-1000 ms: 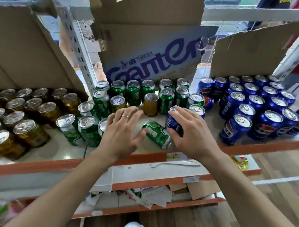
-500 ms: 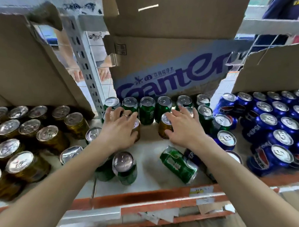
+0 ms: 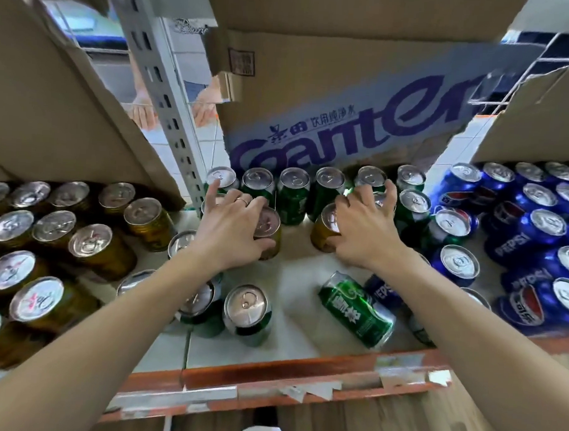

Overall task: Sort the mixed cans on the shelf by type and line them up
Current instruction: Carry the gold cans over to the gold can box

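My left hand (image 3: 232, 227) wraps a gold can (image 3: 269, 236) standing among the green cans in the shelf's middle. A second gold can (image 3: 323, 235) sits under my right hand (image 3: 362, 230), whose fingers also reach over the green cans behind it. A row of green cans (image 3: 294, 191) stands along the back. One green can (image 3: 357, 309) lies on its side near the front edge, with a blue Pepsi can (image 3: 382, 289) lying against it. Several gold cans (image 3: 89, 239) stand grouped on the left, several blue Pepsi cans (image 3: 536, 233) on the right.
A cardboard box (image 3: 346, 120) with purple lettering stands behind the green cans; cardboard flaps hang at left and right. A perforated metal upright (image 3: 157, 112) rises at back left. The shelf's orange front lip (image 3: 269, 374) runs below. Two green cans (image 3: 246, 311) stand near the front.
Both hands moved from the fallen green can back into the green group. Each has closed around a gold can, and the camera has come closer.
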`<state>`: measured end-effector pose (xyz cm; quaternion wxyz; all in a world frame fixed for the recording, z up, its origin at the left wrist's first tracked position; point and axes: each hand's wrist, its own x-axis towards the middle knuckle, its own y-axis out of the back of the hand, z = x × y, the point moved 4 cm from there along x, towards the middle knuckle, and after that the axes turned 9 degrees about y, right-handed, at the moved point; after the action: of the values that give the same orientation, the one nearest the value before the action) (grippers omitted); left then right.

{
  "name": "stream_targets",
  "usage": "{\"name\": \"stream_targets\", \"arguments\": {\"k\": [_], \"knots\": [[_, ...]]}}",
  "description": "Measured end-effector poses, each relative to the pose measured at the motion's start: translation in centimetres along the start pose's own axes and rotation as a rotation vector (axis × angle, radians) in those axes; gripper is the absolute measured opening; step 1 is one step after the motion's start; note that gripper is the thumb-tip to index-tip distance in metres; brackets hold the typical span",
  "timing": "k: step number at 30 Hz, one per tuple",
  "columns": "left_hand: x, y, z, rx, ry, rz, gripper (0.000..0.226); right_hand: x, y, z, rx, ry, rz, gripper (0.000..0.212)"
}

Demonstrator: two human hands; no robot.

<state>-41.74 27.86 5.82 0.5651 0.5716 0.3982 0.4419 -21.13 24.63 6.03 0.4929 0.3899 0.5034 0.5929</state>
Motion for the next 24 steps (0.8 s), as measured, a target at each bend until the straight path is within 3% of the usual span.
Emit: {"name": "stream_targets", "arguments": {"k": [2, 5, 7, 11, 14, 16, 19, 24], "knots": [[-0.5, 1.7, 0.0, -0.193, 0.059, 0.02, 0.073, -0.9, 1.1, 0.5, 0.104, -0.006, 0.064, 0.063], [-1.8, 4.5, -0.5, -0.756, 0.218, -0.03, 0.064, -2.7, 3.8, 1.2, 0.362, -0.004, 0.205, 0.072], [-3.1, 6.2, -0.5, -1.1, 0.301, -0.079, 0.056, -4.2, 6.3, 1.7, 0.671, -0.018, 0.302, 0.069], [-6.7, 9.3, 1.1, -1.53, 0.33, -0.096, 0.046, -8.1, 10.3, 2.9, 1.107, -0.001, 0.449, 0.047], [-10.0, 10.7, 3.3, -1.747, 0.359, -0.129, 0.034, -11.5, 11.8, 3.4, 1.339, 0.057, 0.487, 0.036], [-12.5, 10.7, 4.6, -1.87, 0.385, -0.172, 0.024, -13.9, 11.8, 3.4, 1.48, 0.063, 0.476, 0.043], [-16.4, 10.3, 6.4, -1.926, 0.417, -0.194, 0.036, -17.2, 10.9, 2.9, 1.628, 0.067, 0.425, 0.049], [-22.0, 9.4, 7.9, -1.888, 0.524, -0.129, 0.056, -20.5, 9.7, 1.0, 1.682, 0.076, 0.349, 0.039]]}}
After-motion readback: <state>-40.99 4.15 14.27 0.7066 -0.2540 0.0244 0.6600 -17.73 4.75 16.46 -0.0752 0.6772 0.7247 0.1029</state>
